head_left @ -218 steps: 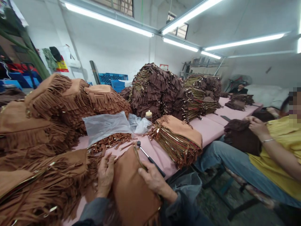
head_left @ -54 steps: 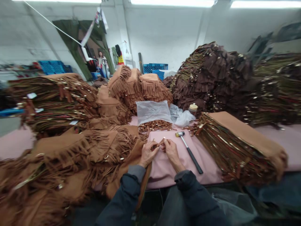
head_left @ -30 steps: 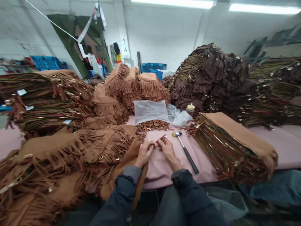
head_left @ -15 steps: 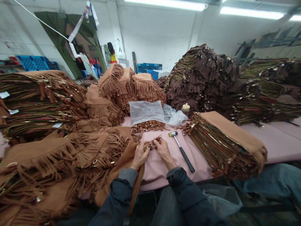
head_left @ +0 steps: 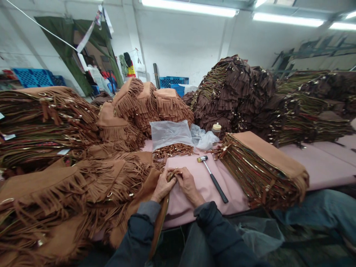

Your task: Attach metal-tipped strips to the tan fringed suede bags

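Pinching the brown bag [head_left: 147, 188] by its edge over the pink cloth [head_left: 236, 196], the left hand [head_left: 163, 185] meets the right hand [head_left: 189, 184], whose hold is hidden. Slack fingers could let the bag slide lapward.

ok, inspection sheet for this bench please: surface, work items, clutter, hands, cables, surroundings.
Surface: wrinkled pink fabric table covering.
Work items: tan suede-like bag with gold-trimmed edge; black-handled hammer, lying on the covering.
Clutter: small brown strips, translucent plastic sheet, cream-lidded clear jar, tan fringed bags heaped left, stacked tan bags right.
Hands: left hand grips the bag's edge; right hand meets it there, exact grasp hidden.
Cables: thin white cord, upper left; type unclear.
Surroundings: dark brown fringed pile, blue plastic crates, white tube lights, another person's leg in jeans at right.
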A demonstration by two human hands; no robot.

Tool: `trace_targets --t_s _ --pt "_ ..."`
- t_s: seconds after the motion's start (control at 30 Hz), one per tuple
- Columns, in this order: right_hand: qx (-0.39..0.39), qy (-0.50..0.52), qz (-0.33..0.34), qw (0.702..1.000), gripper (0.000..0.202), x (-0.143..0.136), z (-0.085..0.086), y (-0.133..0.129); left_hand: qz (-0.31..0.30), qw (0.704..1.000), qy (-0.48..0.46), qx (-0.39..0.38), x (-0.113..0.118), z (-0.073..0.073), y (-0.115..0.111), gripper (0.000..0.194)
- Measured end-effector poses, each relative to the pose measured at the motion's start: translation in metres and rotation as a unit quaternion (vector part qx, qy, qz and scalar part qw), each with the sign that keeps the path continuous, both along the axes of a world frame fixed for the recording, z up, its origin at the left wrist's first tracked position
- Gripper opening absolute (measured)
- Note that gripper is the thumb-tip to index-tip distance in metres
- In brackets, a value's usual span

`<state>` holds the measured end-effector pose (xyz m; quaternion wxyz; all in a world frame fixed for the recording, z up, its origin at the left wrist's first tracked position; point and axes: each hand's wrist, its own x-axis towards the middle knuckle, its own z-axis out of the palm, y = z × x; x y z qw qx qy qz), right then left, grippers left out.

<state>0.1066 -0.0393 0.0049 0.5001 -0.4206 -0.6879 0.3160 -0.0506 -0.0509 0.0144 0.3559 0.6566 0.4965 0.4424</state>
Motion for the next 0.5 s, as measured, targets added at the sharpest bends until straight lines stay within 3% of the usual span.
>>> trace_targets --t_s 0.17,0.27,0.37,0.43,0.5 --pt "0.035 -0.068 0.033 0.997 0.037 0.003 -0.004 -0.003 -0.091 0.989 -0.100 -0.055 -0.006 0.006 0.002 0.044" --pt "0.025 -0.055 0.039 0.997 0.037 0.004 -0.005 -0.003 -0.063 0.992 -0.096 -0.043 -0.002 0.004 0.003 0.037" --pt "0.007 -0.040 -0.027 0.999 0.030 0.009 -0.004 0.000 -0.027 0.997 -0.074 -0.027 0.003 0.003 0.003 0.034" --pt "-0.020 -0.039 -0.045 0.998 0.026 0.016 -0.003 0.005 -0.035 0.997 -0.055 -0.032 0.004 0.004 0.004 0.034" --pt "-0.060 -0.041 -0.021 0.997 0.023 0.023 -0.002 0.011 -0.049 0.997 -0.036 -0.038 0.004 0.006 0.006 0.034"
